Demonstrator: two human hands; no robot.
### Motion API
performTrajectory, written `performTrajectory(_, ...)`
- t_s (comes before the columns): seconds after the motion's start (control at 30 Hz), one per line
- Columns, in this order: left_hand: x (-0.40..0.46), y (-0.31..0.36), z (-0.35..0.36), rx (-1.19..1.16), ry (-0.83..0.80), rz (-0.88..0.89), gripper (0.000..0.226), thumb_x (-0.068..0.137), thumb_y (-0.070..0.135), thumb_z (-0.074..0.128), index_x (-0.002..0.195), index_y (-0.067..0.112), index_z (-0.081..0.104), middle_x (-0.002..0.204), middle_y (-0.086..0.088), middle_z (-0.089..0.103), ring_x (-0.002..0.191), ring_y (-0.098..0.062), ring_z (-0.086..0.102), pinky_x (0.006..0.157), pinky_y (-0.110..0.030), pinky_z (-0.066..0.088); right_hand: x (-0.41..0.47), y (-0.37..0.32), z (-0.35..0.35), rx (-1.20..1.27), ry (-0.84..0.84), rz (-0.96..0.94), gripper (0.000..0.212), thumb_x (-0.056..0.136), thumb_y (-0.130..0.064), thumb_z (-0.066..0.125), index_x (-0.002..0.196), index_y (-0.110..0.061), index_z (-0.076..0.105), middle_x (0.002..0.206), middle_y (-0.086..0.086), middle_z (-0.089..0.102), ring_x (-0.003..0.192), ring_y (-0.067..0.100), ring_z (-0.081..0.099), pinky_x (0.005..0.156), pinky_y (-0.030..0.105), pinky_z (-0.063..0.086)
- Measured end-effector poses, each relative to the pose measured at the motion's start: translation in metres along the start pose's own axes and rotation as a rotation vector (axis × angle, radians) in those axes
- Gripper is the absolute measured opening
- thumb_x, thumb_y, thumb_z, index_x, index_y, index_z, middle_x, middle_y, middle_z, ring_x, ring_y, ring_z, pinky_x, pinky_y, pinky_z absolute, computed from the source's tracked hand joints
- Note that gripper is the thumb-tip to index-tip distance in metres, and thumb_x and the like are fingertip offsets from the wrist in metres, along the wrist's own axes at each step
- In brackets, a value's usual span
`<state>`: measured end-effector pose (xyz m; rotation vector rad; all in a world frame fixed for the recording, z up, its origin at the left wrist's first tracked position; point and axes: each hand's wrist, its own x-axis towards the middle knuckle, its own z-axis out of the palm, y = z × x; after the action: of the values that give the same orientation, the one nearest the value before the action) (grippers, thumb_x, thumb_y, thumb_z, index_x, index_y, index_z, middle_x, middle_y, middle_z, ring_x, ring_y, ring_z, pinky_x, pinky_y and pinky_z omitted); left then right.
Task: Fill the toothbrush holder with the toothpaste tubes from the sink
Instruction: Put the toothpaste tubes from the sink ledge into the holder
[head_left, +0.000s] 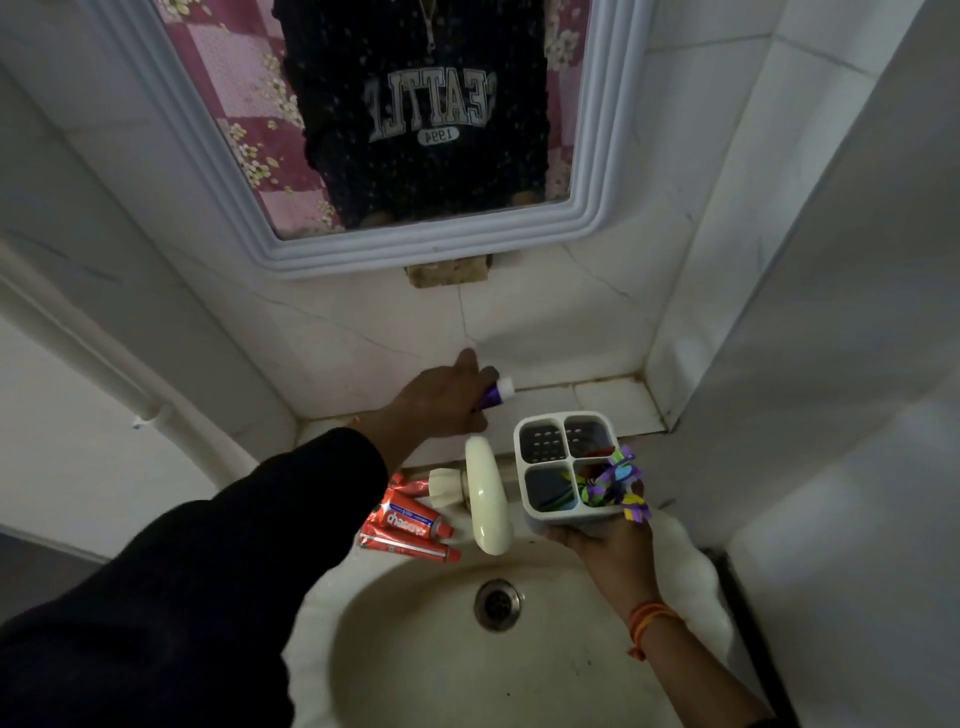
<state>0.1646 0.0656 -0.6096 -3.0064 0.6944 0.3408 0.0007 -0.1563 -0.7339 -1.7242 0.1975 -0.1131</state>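
My left hand (441, 400) is shut on a purple toothpaste tube (496, 393) with a white cap, held above the tiled ledge behind the tap. My right hand (597, 540) grips the bottom of a white four-compartment toothbrush holder (540, 470) above the sink's right rim. One front compartment holds colourful paper-like items (615, 486); the two rear compartments look empty. Three red toothpaste tubes (410, 519) lie on the sink's rim to the left of the tap.
A cream tap (485, 499) with a side knob juts over the basin (395, 649), whose drain (497, 605) is near the centre. A framed mirror (587, 197) hangs above the tiled ledge (597, 400). Walls close in on both sides.
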Motion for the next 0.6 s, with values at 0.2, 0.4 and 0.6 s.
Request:
performTrajectory(0.2, -0.014, 0.047, -0.089, 0.012, 0.037, 0.062, 0.055, 0.073, 0.029, 0.089, 0.121, 0.023, 0.063, 0.11, 0.0, 0.062, 0.096, -0.02, 0.061, 0.073, -0.031, 0.048, -0.003, -0.008, 0.0, -0.017, 0.015, 0.012, 0.097, 0.047, -0.038, 0.099, 0.132, -0.009, 0.062, 0.124, -0.004, 0.073, 0.115, -0.008, 0.066, 0.094, 0.005, 0.05)
performTrajectory(0.4, -0.023, 0.097, -0.137, 0.001, 0.001, 0.145, 0.039, 0.075, 0.021, 0.085, 0.112, 0.028, 0.076, 0.108, 0.003, 0.067, 0.097, -0.016, 0.063, 0.077, -0.028, 0.055, -0.003, -0.007, -0.003, -0.077, 0.015, 0.026, 0.097, 0.049, -0.036, 0.098, 0.134, -0.009, 0.061, 0.126, 0.002, 0.072, 0.114, -0.019, 0.059, 0.092, -0.001, 0.045)
performTrajectory(0.6, -0.018, 0.137, -0.112, -0.046, 0.031, 0.079, 0.044, 0.068, 0.022, 0.092, 0.107, 0.013, 0.074, 0.1, -0.006, 0.067, 0.083, -0.021, 0.068, 0.071, -0.031, 0.06, -0.003, -0.004, -0.002, -0.068, 0.022, 0.013, 0.094, 0.051, -0.017, 0.103, 0.134, -0.005, 0.059, 0.126, 0.005, 0.07, 0.111, -0.025, 0.057, 0.089, -0.004, 0.043)
